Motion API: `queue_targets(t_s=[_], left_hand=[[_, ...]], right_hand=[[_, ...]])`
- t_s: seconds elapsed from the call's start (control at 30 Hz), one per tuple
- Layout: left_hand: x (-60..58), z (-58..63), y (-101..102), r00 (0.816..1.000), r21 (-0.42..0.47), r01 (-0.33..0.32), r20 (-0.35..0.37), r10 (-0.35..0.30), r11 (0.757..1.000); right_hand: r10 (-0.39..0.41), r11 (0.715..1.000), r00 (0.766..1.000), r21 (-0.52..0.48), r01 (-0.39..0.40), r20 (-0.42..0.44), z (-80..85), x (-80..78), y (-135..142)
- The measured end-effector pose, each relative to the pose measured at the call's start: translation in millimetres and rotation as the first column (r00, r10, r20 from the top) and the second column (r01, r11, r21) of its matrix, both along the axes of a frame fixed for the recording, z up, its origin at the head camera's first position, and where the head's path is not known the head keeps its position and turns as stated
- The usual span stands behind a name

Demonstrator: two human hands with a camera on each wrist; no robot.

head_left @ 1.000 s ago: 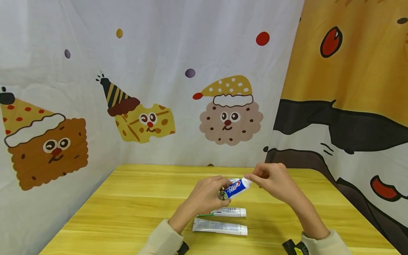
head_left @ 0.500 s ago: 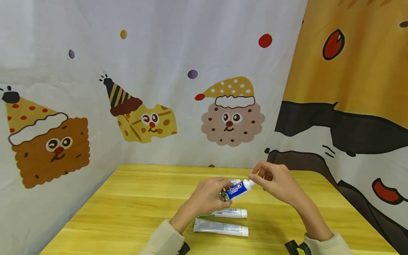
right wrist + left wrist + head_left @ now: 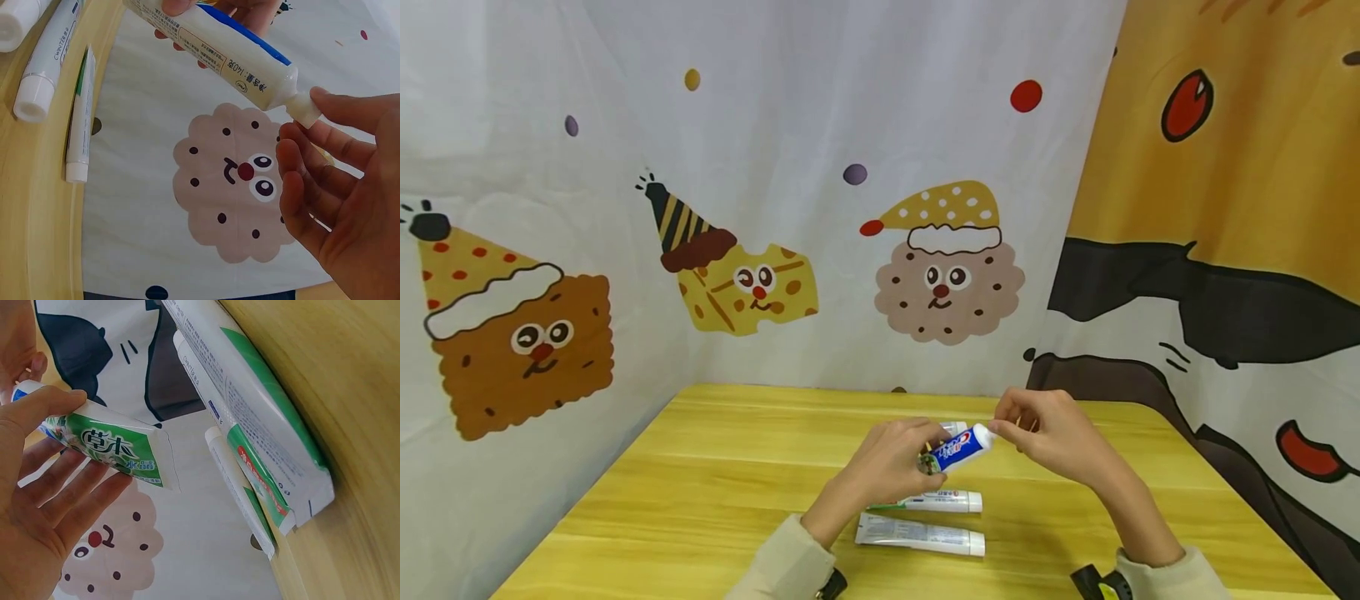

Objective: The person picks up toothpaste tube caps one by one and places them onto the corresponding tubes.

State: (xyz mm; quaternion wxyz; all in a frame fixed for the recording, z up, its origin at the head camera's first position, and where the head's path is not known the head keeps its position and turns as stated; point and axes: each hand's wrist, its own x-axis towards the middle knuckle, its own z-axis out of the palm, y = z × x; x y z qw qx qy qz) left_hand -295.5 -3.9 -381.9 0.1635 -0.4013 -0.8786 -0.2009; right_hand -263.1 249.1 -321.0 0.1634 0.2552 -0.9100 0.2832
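My left hand [image 3: 887, 457] grips a blue, green and white toothpaste tube [image 3: 958, 448] by its body, thumb on one side and fingers on the other. The tube is held above the table, its capped end tilted up to the right. In the left wrist view its flat crimped end, by the green label [image 3: 119, 447], points away from the palm. At the other end my right hand [image 3: 1052, 432] pinches the small white cap [image 3: 304, 110] between thumb and index finger. The cap sits at the tube's neck, and the other right fingers are loosely curled below it.
Three more toothpaste tubes lie on the wooden table [image 3: 737, 483]: a white one [image 3: 919, 535] nearest, a green-and-white one [image 3: 951, 501] behind it, and another [image 3: 955, 427] partly hidden behind the held tube. A cartoon-printed curtain [image 3: 760, 100] stands behind the table.
My right hand's fingers have shifted at the cap, rising slightly and then coming a little lower. The left hand keeps its grip on the tube, and the tubes on the table stay put.
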Motion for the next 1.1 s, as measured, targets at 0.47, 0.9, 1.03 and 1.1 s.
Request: queue_targets(t_s=[0.47,0.9,1.03,1.1], left_hand=[[1.6,1.9,-0.8,1.0,0.015,-0.006,0.011,0.006,1.0],[1.7,0.2,-1.7,1.0,0.02,0.005,0.02,-0.006,1.0],[1.4,0.2,-1.4,1.0,0.016,0.008,0.021,-0.008,1.0],[1.1,0.1,-1.4,1.0,0.013,0.009,0.022,-0.009,1.0]], right_hand=[[-0.03,1.0,1.0,0.005,0.03,-0.007,0.7,2.4,0.4],[-0.046,0.999,0.999,0.029,0.046,-0.003,0.8,2.2,0.3],[-0.042,0.999,0.999,0.032,0.041,0.012,0.9,2.5,-0.1],[-0.03,0.999,0.999,0.029,0.03,0.013,0.6,2.3,-0.1]])
